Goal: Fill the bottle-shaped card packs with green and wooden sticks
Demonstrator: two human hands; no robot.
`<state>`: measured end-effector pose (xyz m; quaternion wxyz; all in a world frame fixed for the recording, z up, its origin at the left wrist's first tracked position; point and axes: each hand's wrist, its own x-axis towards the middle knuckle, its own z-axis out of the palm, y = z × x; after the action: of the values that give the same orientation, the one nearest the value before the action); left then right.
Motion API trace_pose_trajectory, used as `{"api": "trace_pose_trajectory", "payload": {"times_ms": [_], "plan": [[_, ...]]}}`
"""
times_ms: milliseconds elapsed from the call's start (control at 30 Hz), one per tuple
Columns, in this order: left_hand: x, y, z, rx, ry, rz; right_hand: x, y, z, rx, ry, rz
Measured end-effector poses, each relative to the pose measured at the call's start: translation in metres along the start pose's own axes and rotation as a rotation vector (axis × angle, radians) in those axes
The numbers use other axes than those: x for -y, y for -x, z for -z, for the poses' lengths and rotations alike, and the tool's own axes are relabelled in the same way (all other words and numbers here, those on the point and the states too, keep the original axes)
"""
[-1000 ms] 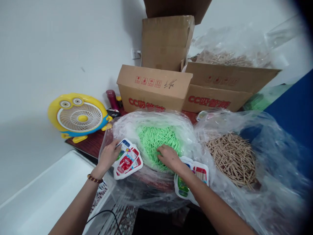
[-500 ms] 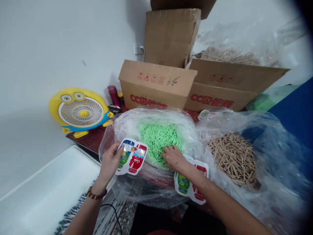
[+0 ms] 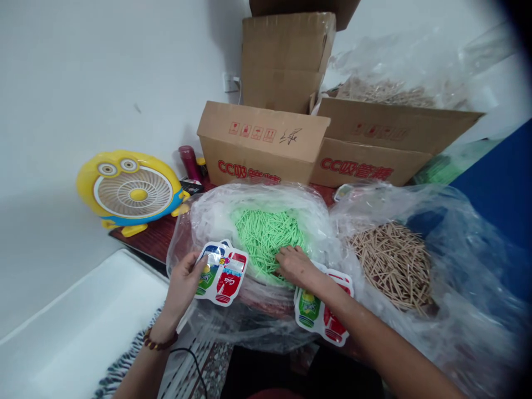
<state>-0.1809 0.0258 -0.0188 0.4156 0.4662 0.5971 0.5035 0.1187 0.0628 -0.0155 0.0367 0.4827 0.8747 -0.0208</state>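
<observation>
My left hand (image 3: 183,282) grips a flat printed packet (image 3: 222,272) shaped like small drink bottles, held at the near left rim of a clear plastic bag (image 3: 208,213). That bag is full of green sticks (image 3: 266,235). My right hand (image 3: 293,266) rests in the green sticks at their near edge, fingers curled into them; what they hold is hidden. Under my right wrist lies a second bottle-shaped packet (image 3: 318,313).
A second clear bag with brown sticks (image 3: 390,263) sits to the right. Cardboard boxes (image 3: 261,144) line the back, one stacked higher (image 3: 282,58). A yellow cartoon fan (image 3: 128,191) stands left by the white wall. A white surface (image 3: 83,327) lies lower left.
My left hand has lifted and turned the packet from lying flat to a raised position at the bag's rim. My right hand has stayed in the green sticks, shifting slightly.
</observation>
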Motion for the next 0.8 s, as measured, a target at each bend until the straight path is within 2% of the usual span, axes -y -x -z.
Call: {"api": "trace_pose_trajectory", "payload": {"times_ms": [133,400,567,800], "plan": [[0.002,0.003,-0.002,0.008,0.012,0.001,0.002,0.0,0.002,-0.038,0.022,-0.02],[-0.007,0.008,-0.007,0.012,0.078,0.051,0.013,-0.014,-0.013,-0.074,0.072,-0.031],[-0.009,0.017,-0.009,0.044,0.19,0.131,0.002,-0.015,-0.013,-0.044,-0.155,-0.073],[-0.008,0.029,-0.011,0.07,0.219,0.181,-0.018,-0.021,-0.005,-0.109,-0.498,-0.182]]}}
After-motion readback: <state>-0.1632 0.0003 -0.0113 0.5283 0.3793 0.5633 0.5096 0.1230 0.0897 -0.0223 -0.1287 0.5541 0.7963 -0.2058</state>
